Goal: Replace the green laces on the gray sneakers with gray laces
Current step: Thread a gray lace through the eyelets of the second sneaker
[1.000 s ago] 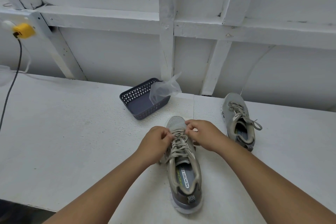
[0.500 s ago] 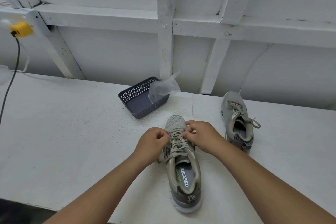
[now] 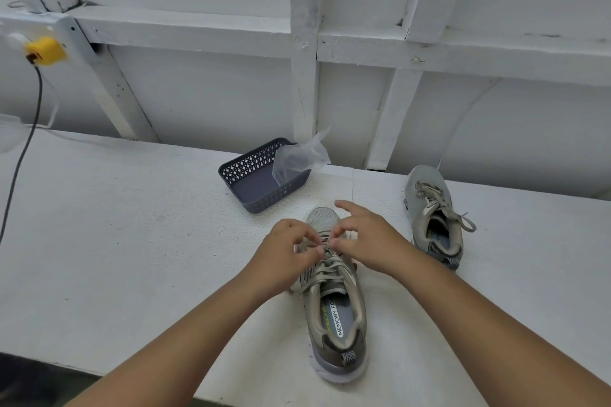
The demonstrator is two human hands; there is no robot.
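A gray sneaker (image 3: 334, 320) lies on the white table (image 3: 115, 241) in front of me, toe pointing away, laced with gray laces (image 3: 330, 269). My left hand (image 3: 284, 258) and my right hand (image 3: 367, 241) meet over the laces near the toe. Both pinch the lace between thumb and forefinger; the other fingers of the right hand are spread out. A second gray sneaker (image 3: 433, 218) with gray laces tied in a bow lies to the right, apart from my hands.
A dark perforated plastic basket (image 3: 261, 175) with a clear plastic bag (image 3: 301, 157) hanging over its rim sits behind the near sneaker. A black cable (image 3: 23, 149) drops from a yellow plug (image 3: 44, 51) at the far left. White wall framing runs behind the table.
My right hand's fingers have spread open above the toe while thumb and forefinger stay on the lace. Both hands shifted slightly toward each other over the laces.
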